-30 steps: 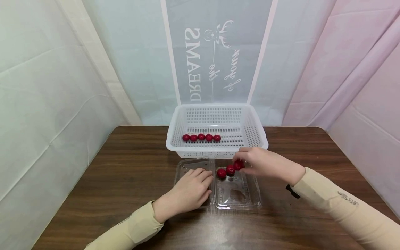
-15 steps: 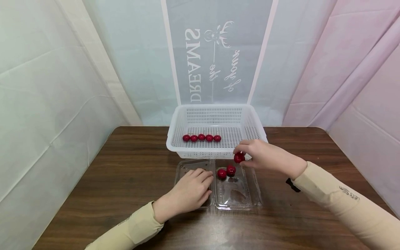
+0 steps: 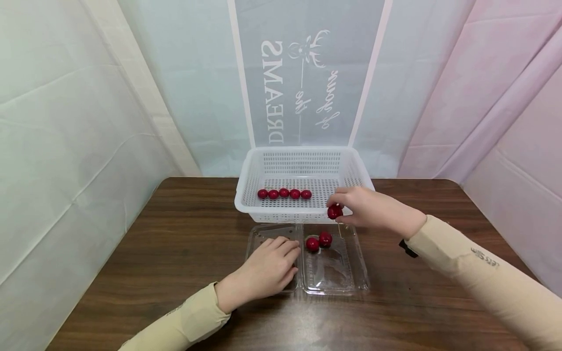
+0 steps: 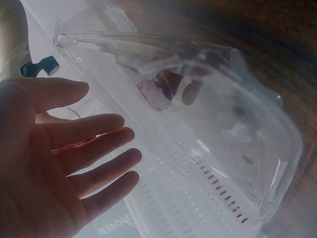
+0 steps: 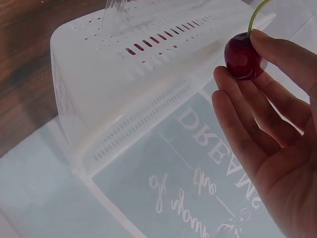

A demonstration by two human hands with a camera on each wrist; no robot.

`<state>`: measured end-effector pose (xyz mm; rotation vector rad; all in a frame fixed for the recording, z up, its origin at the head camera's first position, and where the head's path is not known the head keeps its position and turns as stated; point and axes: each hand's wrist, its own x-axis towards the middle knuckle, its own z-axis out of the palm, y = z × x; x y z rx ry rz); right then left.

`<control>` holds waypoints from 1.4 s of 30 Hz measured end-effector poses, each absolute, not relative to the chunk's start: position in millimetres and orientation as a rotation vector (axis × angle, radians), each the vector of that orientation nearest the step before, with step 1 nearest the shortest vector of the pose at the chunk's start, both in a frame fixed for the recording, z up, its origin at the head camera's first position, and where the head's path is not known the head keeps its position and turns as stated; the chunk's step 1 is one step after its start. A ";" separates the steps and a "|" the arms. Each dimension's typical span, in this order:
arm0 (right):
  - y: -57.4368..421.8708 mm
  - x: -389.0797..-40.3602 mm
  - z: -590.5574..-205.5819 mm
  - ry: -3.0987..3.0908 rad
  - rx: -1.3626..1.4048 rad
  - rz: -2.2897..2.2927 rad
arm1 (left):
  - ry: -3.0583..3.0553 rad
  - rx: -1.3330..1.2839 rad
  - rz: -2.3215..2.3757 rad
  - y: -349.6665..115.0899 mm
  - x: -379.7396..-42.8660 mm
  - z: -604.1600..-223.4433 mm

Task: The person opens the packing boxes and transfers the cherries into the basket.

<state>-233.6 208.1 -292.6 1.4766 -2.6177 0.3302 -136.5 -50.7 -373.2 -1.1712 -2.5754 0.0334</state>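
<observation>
My right hand [image 3: 369, 208] pinches a dark red cherry [image 5: 241, 58] between thumb and fingertips, its green stem [image 5: 255, 17] pointing up in the right wrist view. Hand and cherry overlap the front rim of a white slotted plastic basket [image 3: 281, 210]. In front of the basket lies an opened clear plastic clamshell box [image 3: 327, 290]. Two cherries [image 3: 312, 244] sit close together in its right half. Over the left half rests my left hand [image 3: 265, 270], fingers loosely extended; in the left wrist view its palm [image 4: 54, 168] shows with nothing held.
Inside the basket, several cherries [image 3: 284, 193] lie in a row along the left front. A dark wood table [image 3: 175, 234] carries everything. Pale curtains [image 3: 105, 122] hang at the sides, and a grey printed cloth [image 3: 290, 73] hangs behind the basket.
My right hand has lifted a cherry from the clamshell's right half and moved it up and away to the basket's front rim. The left hand has stayed in place.
</observation>
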 end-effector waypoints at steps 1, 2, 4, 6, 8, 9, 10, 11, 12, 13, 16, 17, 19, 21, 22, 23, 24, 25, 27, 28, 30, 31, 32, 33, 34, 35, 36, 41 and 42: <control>207.4 -234.7 -292.1 -2.614 1.479 0.320 | -2.574 -1.171 0.031 -50.7 -136.4 -372.9; 206.8 -236.2 -291.9 -2.611 1.484 0.315 | -2.572 -1.171 0.030 -50.6 -136.3 -372.7; 205.4 -239.1 -291.5 -2.606 1.488 0.304 | -2.571 -1.169 0.031 -50.6 -136.1 -372.2; 203.7 -242.2 -291.2 -2.607 1.493 0.308 | -2.570 -1.168 0.033 -50.5 -136.1 -372.1; 202.2 -245.3 -290.9 -2.614 1.494 0.316 | -2.570 -1.167 0.034 -50.5 -136.1 -372.4; 201.6 -246.5 -290.9 -2.618 1.491 0.316 | -2.572 -1.167 0.034 -50.5 -136.1 -372.5; 201.2 -248.0 -290.7 -2.623 1.491 0.319 | -2.573 -1.167 0.034 -50.5 -136.1 -372.8; 200.7 -249.6 -290.6 -2.624 1.497 0.324 | -2.575 -1.167 0.035 -50.5 -136.1 -372.9; 200.4 -251.3 -290.6 -2.623 1.502 0.325 | -2.577 -1.166 0.035 -50.5 -135.9 -372.9; 200.0 -253.0 -290.4 -2.627 1.505 0.328 | -2.580 -1.165 0.035 -50.5 -136.1 -373.2; 198.9 -258.4 -290.0 -2.624 1.518 0.334 | -2.583 -1.161 0.037 -50.6 -136.2 -373.8; 198.3 -260.1 -289.8 -2.621 1.521 0.338 | -2.583 -1.161 0.035 -50.5 -136.2 -373.8; 197.4 -262.9 -289.5 -2.623 1.514 0.335 | -2.582 -1.159 0.033 -50.6 -136.4 -374.2; 196.3 -264.9 -289.0 -2.621 1.506 0.328 | -2.577 -1.161 0.029 -50.6 -136.6 -374.7; 195.8 -266.0 -288.8 -2.621 1.503 0.325 | -2.576 -1.162 0.026 -50.7 -136.7 -374.9; 195.3 -266.9 -288.6 -2.626 1.498 0.322 | -2.575 -1.164 0.024 -50.8 -136.8 -375.2; 194.7 -267.7 -288.2 -2.633 1.492 0.315 | -2.575 -1.165 0.022 -51.0 -137.0 -375.5; 194.0 -268.5 -287.6 -2.641 1.489 0.314 | -2.575 -1.166 0.021 -51.1 -137.0 -375.8; 192.8 -269.8 -286.3 -2.659 1.479 0.306 | -2.575 -1.168 0.016 -51.3 -137.0 -375.8; 192.1 -270.5 -285.9 -2.668 1.473 0.302 | -2.575 -1.167 0.016 -51.3 -136.9 -375.8; 190.6 -272.1 -285.0 -2.683 1.463 0.297 | -2.577 -1.166 0.013 -51.3 -136.7 -375.4; 189.9 -273.1 -284.6 -2.687 1.461 0.298 | -2.578 -1.164 0.013 -51.2 -136.5 -375.2; 189.2 -274.1 -284.3 -2.687 1.460 0.294 | -2.580 -1.163 0.013 -51.1 -136.4 -374.9; 188.6 -275.3 -284.1 -2.686 1.461 0.293 | -2.582 -1.162 0.015 -51.0 -136.3 -374.7; 187.9 -276.7 -283.9 -2.682 1.464 0.296 | -2.584 -1.161 0.016 -50.9 -136.2 -374.5; 187.2 -278.0 -283.5 -2.682 1.465 0.297 | -2.587 -1.161 0.017 -50.7 -136.0 -374.0; 186.5 -279.5 -283.2 -2.684 1.465 0.298 | -2.589 -1.160 0.020 -50.6 -136.0 -374.0; 183.9 -287.6 -282.2 -2.691 1.459 0.306 | -2.595 -1.160 0.029 -50.0 -136.0 -373.7; 183.5 -289.6 -282.4 -2.693 1.459 0.305 | -2.594 -1.160 0.031 -49.9 -136.0 -373.8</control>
